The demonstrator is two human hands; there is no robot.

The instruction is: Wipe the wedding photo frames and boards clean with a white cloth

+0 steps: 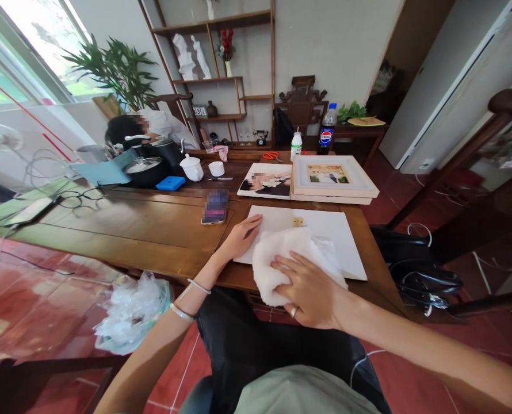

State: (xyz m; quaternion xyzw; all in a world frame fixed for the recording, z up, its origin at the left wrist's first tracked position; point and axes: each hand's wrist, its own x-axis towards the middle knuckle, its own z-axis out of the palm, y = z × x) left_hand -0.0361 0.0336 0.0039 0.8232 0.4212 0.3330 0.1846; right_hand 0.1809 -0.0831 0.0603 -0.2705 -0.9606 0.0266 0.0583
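Observation:
My right hand (310, 290) is closed on a folded white cloth (268, 259), which it presses against a white board (337, 230). Part of the cloth hangs over the table's front edge. Near the board's far edge is a small gold-coloured metal plate (298, 222). My left hand (241, 237) rests on the board's left edge, fingers stretched out and holding nothing. Behind the board lie a photo panel (267, 181) and a pale framed picture (336, 175) on top of another flat piece. A phone (215, 207) lies left of the board.
On the wooden table (161, 230) stand a white teapot (191, 168), a white cup (216, 168), a blue block (170, 183), orange-handled scissors (271, 156), a white bottle (296, 145) and a cola bottle (326, 132). A person (165, 126) leans at the far left. A plastic bag (130, 313) sits below.

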